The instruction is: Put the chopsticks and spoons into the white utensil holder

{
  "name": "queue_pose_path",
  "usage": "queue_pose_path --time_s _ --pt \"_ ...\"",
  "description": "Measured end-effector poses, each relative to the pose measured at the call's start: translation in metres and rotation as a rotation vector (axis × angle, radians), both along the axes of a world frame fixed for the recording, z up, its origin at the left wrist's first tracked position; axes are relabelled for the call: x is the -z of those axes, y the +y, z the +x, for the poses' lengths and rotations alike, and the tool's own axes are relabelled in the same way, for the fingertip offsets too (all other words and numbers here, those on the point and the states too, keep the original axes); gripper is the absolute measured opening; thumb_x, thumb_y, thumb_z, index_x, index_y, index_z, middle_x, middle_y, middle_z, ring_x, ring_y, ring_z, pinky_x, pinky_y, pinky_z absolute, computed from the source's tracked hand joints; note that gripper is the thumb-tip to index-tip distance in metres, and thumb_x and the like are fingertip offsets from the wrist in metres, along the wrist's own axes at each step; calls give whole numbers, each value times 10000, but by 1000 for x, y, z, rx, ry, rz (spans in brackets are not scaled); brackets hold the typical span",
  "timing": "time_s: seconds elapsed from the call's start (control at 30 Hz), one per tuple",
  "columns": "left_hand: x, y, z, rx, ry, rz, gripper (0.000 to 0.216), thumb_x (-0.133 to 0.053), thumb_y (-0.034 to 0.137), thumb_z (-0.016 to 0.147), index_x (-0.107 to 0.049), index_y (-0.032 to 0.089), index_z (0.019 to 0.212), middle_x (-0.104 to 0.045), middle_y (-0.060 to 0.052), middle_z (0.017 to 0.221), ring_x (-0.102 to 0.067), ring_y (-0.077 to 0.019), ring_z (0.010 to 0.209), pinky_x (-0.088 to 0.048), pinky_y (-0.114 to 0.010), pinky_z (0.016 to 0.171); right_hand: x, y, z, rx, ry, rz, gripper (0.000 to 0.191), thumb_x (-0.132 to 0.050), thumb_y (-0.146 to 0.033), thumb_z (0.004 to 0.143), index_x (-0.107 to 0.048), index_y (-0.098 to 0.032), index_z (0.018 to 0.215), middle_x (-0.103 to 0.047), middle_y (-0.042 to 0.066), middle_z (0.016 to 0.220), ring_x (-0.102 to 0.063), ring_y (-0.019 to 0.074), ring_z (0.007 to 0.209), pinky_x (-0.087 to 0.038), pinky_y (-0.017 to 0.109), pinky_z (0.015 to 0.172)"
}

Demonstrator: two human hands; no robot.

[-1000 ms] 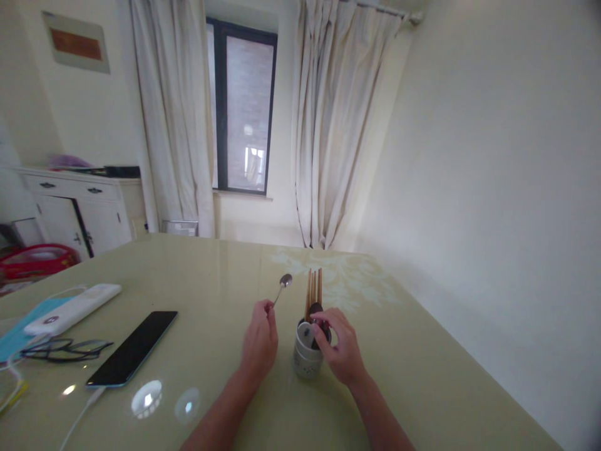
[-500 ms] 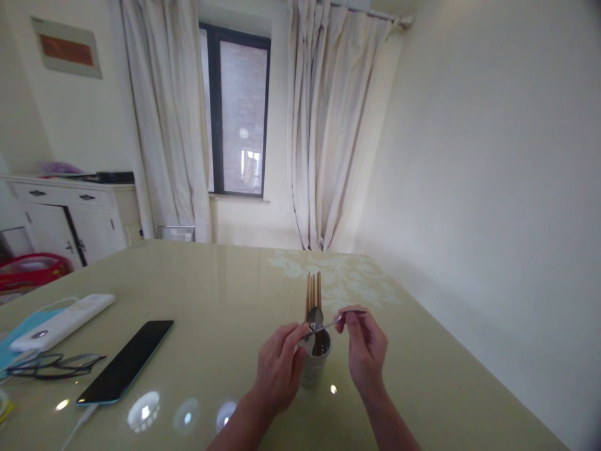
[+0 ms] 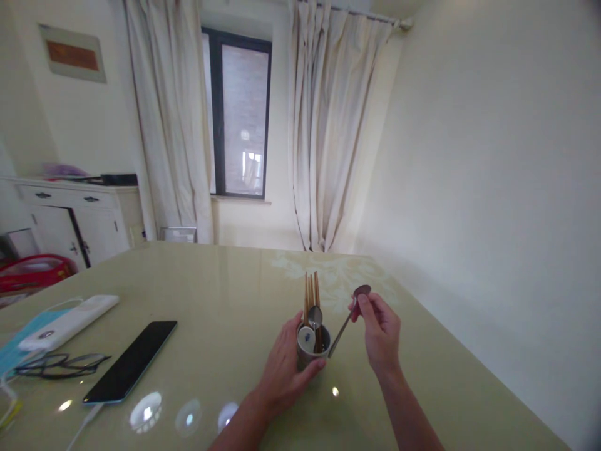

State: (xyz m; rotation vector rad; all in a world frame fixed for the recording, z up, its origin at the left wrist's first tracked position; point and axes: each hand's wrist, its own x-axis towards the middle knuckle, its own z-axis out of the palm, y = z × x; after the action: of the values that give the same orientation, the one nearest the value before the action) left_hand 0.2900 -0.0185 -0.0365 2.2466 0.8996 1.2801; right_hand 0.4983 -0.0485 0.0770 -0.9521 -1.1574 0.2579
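Observation:
A metal spoon (image 3: pixel 344 331) hangs from my right hand (image 3: pixel 382 332), pinched near its bowl, with the handle slanting down and left to the cup's right side. My left hand (image 3: pixel 286 369) wraps round the left and front of a small grey cup (image 3: pixel 310 358), thumb across the front. Several wooden chopsticks (image 3: pixel 310 293) stand upright in the cup. A second metal spoon (image 3: pixel 315 316) stands in it, bowl up. Beside that, a pale round spoon-like piece (image 3: pixel 307 339) with a small dark mark rests at the cup's left side.
On the left of the glossy greenish table (image 3: pixel 225 282) lie a black phone (image 3: pixel 131 361) with a cable, eyeglasses (image 3: pixel 63 364), a white power bank (image 3: pixel 70 322) and a blue mask-like cloth (image 3: pixel 28 335). A wall (image 3: pixel 493 219) borders the table's right side.
My left hand has let go of the spoon's handle and closed round the cup. My right hand has moved right and up, turning the spoon from nearly level to steeply slanted.

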Motion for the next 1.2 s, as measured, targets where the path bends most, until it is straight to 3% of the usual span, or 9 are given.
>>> queue_pose_path --time_s 0.1,0.2,0.43,0.57,0.8,1.0,1.1,1.2 --pt "5 2 -1 -3 7 -29 877 -742 498 927 -362 191 1655 -570 -231 1594 -596 -382 1444 -528 -592 1167 -5 2 1 38 75 64 381 -696 -512 1021 -685 -192 815 -691 27 735 -619 160 605 -531 277 581" --pt "7 3 -1 17 0 -53 849 -751 472 919 -391 192 1635 -572 -229 1597 -590 -381 1453 -522 -589 1180 -6 5 -1 19 25 22 380 -689 -527 1021 -702 -191 846 -707 27 717 -636 161 599 -544 273 593" --pt "3 0 -1 31 -46 -194 853 -772 445 904 -397 171 1619 -587 -225 1585 -625 -358 1412 -536 -556 1169 28 13 -10 -142 -140 -166 434 -703 -589 983 -727 -186 824 -736 45 677 -695 192 599 -578 284 585" --pt "-3 -2 -1 44 -80 -269 842 -786 403 888 -407 170 1602 -639 -213 1521 -685 -335 1312 -572 -532 1117 43 14 -11 -188 -134 -227 419 -768 -591 930 -756 -173 963 -792 75 777 -743 221 638 -608 311 601" --pt "-11 -2 2 114 -197 -356 754 -826 343 844 -495 186 1503 -669 -191 1463 -686 -328 1284 -550 -548 1126 57 14 -4 -85 -188 -214 403 -678 -577 994 -780 -188 990 -804 79 873 -750 232 801 -588 313 704" --pt "-15 0 3 148 -296 -457 744 -874 299 785 -519 219 1434 -677 -148 1385 -649 -316 1312 -553 -529 1110 63 18 -3 -102 -197 -276 447 -661 -626 986 -787 -199 1023 -798 102 949 -728 258 852 -567 335 731" --pt "-17 2 1 137 -290 -451 743 -894 288 752 -537 220 1400 -693 -141 1360 -670 -314 1269 -553 -513 1082 64 20 1 -181 -173 -337 560 -689 -705 933 -735 -202 1176 -796 133 1072 -740 295 945 -589 373 774" --pt "-18 6 0 74 -219 -422 677 -887 300 757 -579 216 1355 -730 -137 1327 -693 -312 1211 -555 -475 1022 69 22 5 -417 -174 -402 871 -804 -783 779 -607 -210 1405 -740 174 1324 -718 372 1182 -606 480 947"
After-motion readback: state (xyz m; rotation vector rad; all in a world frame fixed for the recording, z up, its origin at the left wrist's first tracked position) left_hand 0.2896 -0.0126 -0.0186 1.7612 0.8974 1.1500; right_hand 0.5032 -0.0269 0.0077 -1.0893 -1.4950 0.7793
